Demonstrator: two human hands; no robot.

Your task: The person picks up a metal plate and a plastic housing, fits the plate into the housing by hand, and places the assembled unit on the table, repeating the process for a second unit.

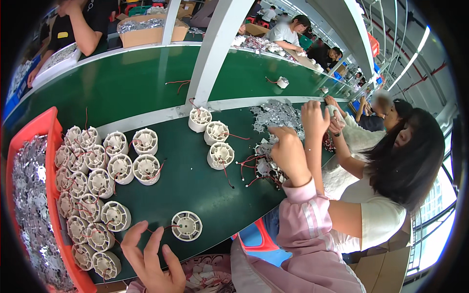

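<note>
My left hand (154, 259) is open at the lower left, fingers spread, just beside a white round plastic housing (187, 226) with spokes. A thin red wire from this housing reaches my fingertips; I cannot tell whether they touch it. My right hand (291, 156) is curled over a pile of small silvery metal plates (276, 117) and red-black wires (251, 168) on the green bench. Its fingers are bent in, and whatever they may hold is hidden. Three similar housings (221, 155) with wires stand in a column left of the pile.
Many more wired housings (100, 183) crowd the left of the bench, beside a red bin (51, 195) full of shiny metal pieces. A white post (207, 53) rises at the back, before a green conveyor belt (132, 80). A co-worker (381, 185) works close on my right.
</note>
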